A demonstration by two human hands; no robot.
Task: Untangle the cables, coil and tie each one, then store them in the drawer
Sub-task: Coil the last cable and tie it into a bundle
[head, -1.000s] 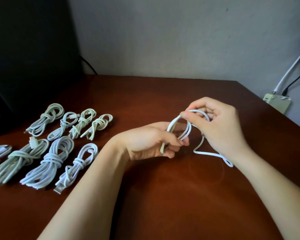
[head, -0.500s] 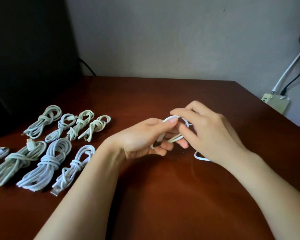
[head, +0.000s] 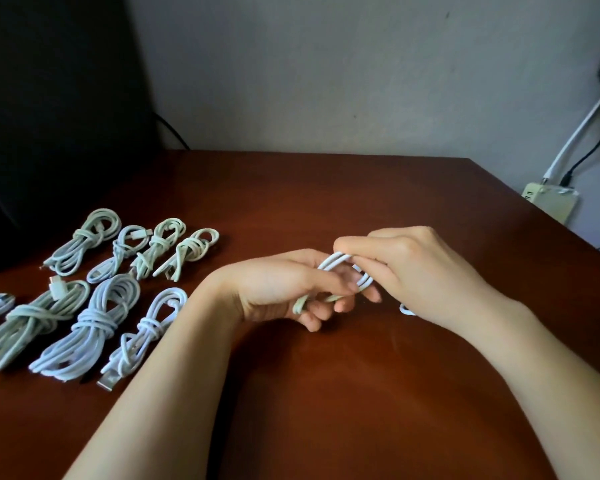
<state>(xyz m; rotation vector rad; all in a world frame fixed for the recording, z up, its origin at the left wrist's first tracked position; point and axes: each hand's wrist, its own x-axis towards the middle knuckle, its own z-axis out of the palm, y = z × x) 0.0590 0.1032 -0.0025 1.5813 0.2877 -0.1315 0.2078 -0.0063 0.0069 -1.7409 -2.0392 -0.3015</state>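
A thin white cable (head: pixel 336 262) is bunched into short loops between my two hands above the brown table (head: pixel 343 393). My left hand (head: pixel 284 285) grips the lower part of the loops, fingers curled round them. My right hand (head: pixel 416 271) pinches the top of the loops from the right, and a small bit of the cable's tail (head: pixel 406 310) shows below its wrist. Several coiled and tied white cables (head: pixel 94 317) lie in two rows on the table to the left. No drawer is in view.
A dark monitor (head: pixel 49 116) stands at the back left. A pale power strip (head: pixel 551 202) with plugged cords sits off the table's right edge by the wall.
My right hand has come down and closed in over the loops, drawing the loose tail in so that little of it lies on the table. The loops are now flatter and tighter.
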